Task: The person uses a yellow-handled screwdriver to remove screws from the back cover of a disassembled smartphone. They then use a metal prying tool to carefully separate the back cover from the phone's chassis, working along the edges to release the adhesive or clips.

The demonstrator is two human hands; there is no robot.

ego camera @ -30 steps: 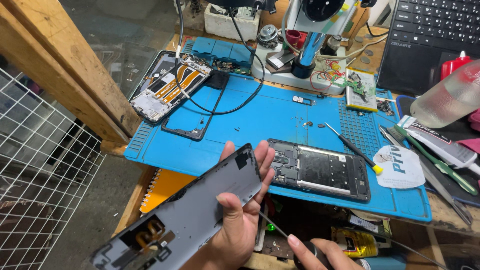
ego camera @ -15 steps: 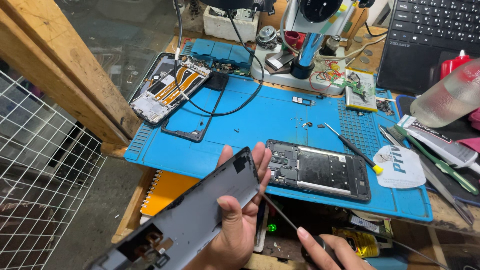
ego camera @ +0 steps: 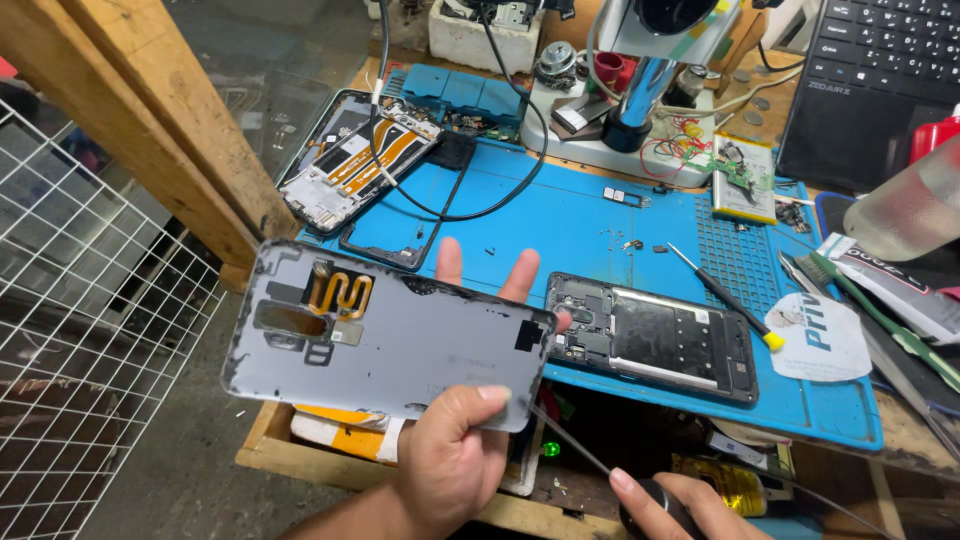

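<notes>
My left hand [ego camera: 455, 455] grips a grey phone back cover [ego camera: 385, 335], its inner side facing me with a copper coil and black adhesive marks. The cover is held level in front of the bench edge. My right hand [ego camera: 665, 505] sits low at the frame's bottom, closed around the dark handle of a thin metal tool [ego camera: 570, 440] whose tip points toward the cover's lower right corner. An opened black phone body [ego camera: 650, 335] lies on the blue work mat [ego camera: 590, 215] just right of the cover.
Another dismantled phone [ego camera: 345, 165] with orange flex cables lies at the mat's far left under a black cable. A screwdriver [ego camera: 720, 295], microscope base [ego camera: 640, 110], laptop [ego camera: 880, 80], clear bottle [ego camera: 910, 210] and tweezers crowd the right. A wire grid [ego camera: 90, 350] and wooden beam [ego camera: 150, 110] stand left.
The back cover has swung from a steep tilt to nearly level, showing its inner face. My right hand with the thin tool has shifted right along the bottom edge.
</notes>
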